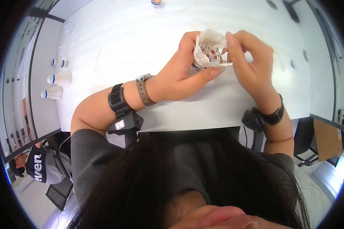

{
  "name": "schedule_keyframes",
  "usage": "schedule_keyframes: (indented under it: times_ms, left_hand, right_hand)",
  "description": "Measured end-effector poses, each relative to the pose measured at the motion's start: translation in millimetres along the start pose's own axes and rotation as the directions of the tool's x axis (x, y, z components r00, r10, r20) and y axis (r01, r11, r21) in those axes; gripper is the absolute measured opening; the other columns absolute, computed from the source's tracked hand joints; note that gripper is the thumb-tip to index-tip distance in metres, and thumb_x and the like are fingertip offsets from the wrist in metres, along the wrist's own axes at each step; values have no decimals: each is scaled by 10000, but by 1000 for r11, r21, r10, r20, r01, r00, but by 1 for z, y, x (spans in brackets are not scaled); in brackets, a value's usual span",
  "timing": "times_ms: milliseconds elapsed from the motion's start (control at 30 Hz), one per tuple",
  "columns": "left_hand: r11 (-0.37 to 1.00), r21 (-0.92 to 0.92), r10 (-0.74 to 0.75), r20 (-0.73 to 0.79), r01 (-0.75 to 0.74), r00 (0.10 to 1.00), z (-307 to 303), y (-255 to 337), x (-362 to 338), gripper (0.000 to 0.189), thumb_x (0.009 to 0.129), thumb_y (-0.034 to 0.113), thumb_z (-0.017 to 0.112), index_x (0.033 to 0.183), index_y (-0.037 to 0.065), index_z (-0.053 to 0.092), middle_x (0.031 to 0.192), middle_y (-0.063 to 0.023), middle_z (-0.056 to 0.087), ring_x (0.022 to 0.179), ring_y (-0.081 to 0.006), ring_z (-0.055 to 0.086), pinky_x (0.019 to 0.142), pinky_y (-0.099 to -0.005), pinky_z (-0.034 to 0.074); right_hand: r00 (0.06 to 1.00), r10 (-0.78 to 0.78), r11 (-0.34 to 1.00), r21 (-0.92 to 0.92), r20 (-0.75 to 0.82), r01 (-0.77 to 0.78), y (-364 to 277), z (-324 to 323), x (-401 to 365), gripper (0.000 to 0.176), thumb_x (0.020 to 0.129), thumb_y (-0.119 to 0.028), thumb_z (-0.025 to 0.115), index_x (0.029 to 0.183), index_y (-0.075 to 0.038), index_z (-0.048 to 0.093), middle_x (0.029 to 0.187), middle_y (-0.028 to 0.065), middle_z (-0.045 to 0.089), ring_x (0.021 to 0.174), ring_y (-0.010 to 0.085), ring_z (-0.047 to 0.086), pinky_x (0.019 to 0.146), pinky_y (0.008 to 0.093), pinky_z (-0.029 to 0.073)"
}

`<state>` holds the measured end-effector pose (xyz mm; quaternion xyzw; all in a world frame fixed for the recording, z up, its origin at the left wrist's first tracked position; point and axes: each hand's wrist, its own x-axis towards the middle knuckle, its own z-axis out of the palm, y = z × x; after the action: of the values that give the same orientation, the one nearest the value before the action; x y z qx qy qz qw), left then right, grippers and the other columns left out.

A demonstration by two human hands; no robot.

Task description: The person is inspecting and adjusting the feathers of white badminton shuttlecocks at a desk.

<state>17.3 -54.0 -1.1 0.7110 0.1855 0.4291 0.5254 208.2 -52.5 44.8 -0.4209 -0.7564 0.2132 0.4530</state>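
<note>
A white feather shuttlecock (pixel 209 49) is held above the white table (pixel 114 57), its open feather end facing up towards the camera. My left hand (pixel 183 70) is wrapped round its left side, with the thumb along the near rim. At the right edge of the feathers is my right hand (pixel 252 57), its thumb and index finger pinched close together. The feathers and fingers overlap there, so what the right fingertips hold is hidden. A bit of the blue band shows under the feathers.
Two shuttlecocks (pixel 60 79) (pixel 52 92) lie at the table's left side, near small cork pieces (pixel 63 63). Another cork piece (pixel 156 3) is at the far edge. Partitions flank the table. Another person (pixel 46 164) is at lower left.
</note>
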Motion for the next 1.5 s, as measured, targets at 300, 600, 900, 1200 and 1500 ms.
schedule_keyframes:
  times_ms: [300, 600, 900, 1200, 1500]
  left_hand:
    - [998, -55, -21, 9, 21, 1000, 1, 1, 0, 562, 924, 106, 594, 1353, -6, 249, 1186, -107, 510, 1087, -128, 535, 911, -286, 450]
    - [999, 29, -24, -2, 24, 1000, -1, 2, -1, 563, 928, 131, 594, 1355, -1, 251, 1155, -95, 511, 1026, -116, 525, 869, -285, 454]
    - [999, 24, -23, -33, 24, 999, 1, 1, -1, 548, 929, 112, 587, 1352, 16, 253, 1103, -66, 497, 967, -99, 494, 815, -257, 447]
    - [992, 114, 42, 65, -50, 997, -4, -4, -1, 584, 922, 85, 574, 1402, 30, 248, 1101, -71, 465, 964, -133, 485, 850, -290, 432]
    - [957, 166, 215, 147, -238, 966, -3, -1, -2, 588, 822, 153, 694, 1313, 24, 398, 1078, -76, 540, 917, -152, 534, 808, -302, 451]
  right_hand:
    - [1000, 15, 999, 34, -13, -14, -2, 0, 1, 171, 897, -95, 589, 739, -29, 600, 610, 14, 619, 533, 73, 527, 467, 223, 342]
    - [995, -101, 993, -69, -10, 100, -4, 0, 1, 34, 882, -28, 591, 850, -15, 590, 647, 49, 580, 527, 123, 531, 503, 249, 410]
    - [985, -170, 976, -139, 15, 170, -2, 0, 1, 17, 889, -47, 610, 893, -31, 609, 661, 58, 583, 524, 164, 541, 502, 266, 414]
    - [992, -125, 984, -130, -1, 123, 1, -1, 1, 47, 909, -73, 600, 895, -29, 608, 663, 53, 574, 532, 146, 527, 507, 257, 408]
    - [995, 99, 995, 15, 9, -99, 4, -11, 7, 223, 999, -170, 446, 934, -12, 589, 708, 40, 593, 604, 84, 528, 562, 216, 418]
